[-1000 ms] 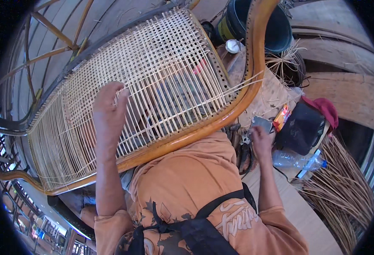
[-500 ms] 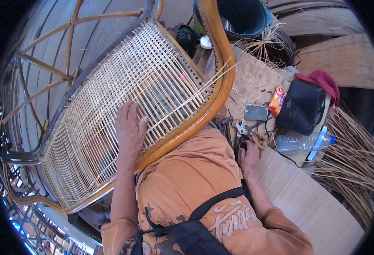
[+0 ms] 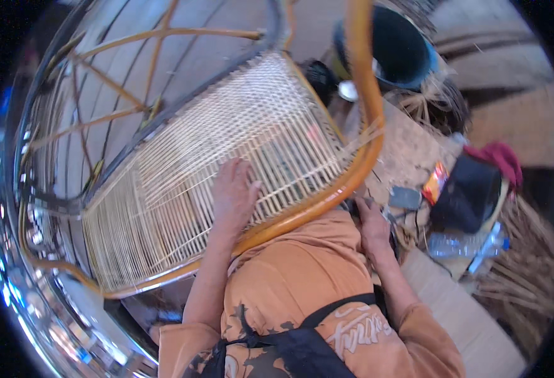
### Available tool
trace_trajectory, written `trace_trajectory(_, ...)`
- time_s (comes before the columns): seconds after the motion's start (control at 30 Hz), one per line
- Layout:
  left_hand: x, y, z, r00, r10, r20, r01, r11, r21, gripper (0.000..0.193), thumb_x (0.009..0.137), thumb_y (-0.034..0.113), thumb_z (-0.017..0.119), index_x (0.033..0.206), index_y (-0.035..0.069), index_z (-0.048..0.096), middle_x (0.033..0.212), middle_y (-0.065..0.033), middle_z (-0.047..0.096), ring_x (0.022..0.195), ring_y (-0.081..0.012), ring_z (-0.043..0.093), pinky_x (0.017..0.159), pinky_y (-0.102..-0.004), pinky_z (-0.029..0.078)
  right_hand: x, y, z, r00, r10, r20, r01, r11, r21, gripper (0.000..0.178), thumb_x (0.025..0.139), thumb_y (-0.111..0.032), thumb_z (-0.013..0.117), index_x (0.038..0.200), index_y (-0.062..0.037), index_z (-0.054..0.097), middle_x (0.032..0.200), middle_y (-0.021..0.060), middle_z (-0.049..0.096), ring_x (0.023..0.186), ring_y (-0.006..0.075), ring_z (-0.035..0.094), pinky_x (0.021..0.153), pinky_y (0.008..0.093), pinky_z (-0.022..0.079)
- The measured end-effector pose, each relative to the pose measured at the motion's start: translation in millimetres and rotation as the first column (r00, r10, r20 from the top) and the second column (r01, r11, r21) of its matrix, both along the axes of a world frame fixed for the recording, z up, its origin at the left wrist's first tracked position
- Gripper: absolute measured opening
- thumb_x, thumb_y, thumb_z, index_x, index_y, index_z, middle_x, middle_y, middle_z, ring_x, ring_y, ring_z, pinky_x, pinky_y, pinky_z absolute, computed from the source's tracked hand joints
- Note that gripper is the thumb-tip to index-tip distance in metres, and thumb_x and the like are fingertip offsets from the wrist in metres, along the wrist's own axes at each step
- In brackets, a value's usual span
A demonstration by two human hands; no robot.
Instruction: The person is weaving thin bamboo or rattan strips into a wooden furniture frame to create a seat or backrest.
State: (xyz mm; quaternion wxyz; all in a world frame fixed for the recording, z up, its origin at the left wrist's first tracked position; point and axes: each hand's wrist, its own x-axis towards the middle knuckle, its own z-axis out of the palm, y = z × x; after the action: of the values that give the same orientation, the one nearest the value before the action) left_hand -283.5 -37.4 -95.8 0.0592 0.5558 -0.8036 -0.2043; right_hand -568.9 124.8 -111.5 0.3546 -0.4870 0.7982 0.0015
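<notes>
My left hand (image 3: 234, 195) lies flat on the cane webbing (image 3: 182, 189), fingers stretched and thumb apart. The webbing is a pale grid strung across a wooden chair frame (image 3: 302, 217) with a glossy orange-brown rim. Toward the far side the strands are closely woven; nearer my lap they run mostly parallel. Loose strand ends (image 3: 362, 140) stick out over the rim at the right. My right hand (image 3: 372, 227) is beside my lap, just right of the rim. Its fingers are bent and smeared by motion, so whether it holds anything cannot be made out.
On the board at right lie a grey rectangular object (image 3: 405, 198), an orange-red packet (image 3: 435, 183), a black bag (image 3: 466, 201) and a clear bottle (image 3: 450, 245). Farther back stands a dark bucket (image 3: 393, 47). Bundled cane strips (image 3: 510, 277) spread at far right; curved frame poles (image 3: 110, 82) are at left.
The whole view has shifted, with the scene now farther right and blurred. My right hand has moved from beside the pruning shears up toward the chair rim. The left still rests on the webbing.
</notes>
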Motion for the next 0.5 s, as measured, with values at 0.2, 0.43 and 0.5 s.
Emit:
trace_trajectory(0.2,1,2,0,0.998,0.027,-0.062,-0.029,0.999,-0.025,0.049,0.085,0.028,0.067,0.127,0.006,0.055,0.135,-0.0158,0.050,0.129,-0.0374,0.042,0.107,-0.0484,0.035,-4,3,-7,0.992,-0.025,0.128,0.042,0.990,-0.135,0.055,0.078,-0.008,0.066,0.131,-0.0070,0.051,0.120,0.0204,0.053,0.111,0.0393,0.053,0.097,0.0405,0.043)
trace_trajectory(0.43,4,4,0,0.996,0.062,-0.067,-0.061,0.998,0.022,0.049,0.088,0.032,0.063,0.129,0.007,0.053,0.138,-0.0152,0.048,0.131,-0.0374,0.040,0.110,-0.0483,0.032,-24,7,11,0.899,-0.329,0.288,0.398,0.888,-0.231,0.064,0.077,-0.004,0.067,0.135,0.0019,0.040,0.132,0.0196,0.050,0.122,0.0287,0.050,0.105,0.0366,0.038)
trace_trajectory(0.5,3,3,-4,0.993,0.066,-0.095,-0.065,0.998,0.018,0.049,0.086,0.030,0.065,0.127,0.007,0.053,0.136,-0.0154,0.049,0.130,-0.0377,0.040,0.109,-0.0493,0.033,-41,-10,38,0.967,-0.240,0.084,0.253,0.872,-0.418,0.064,0.077,-0.003,0.067,0.135,0.0014,0.042,0.127,0.0171,0.054,0.115,0.0290,0.054,0.102,0.0367,0.041)
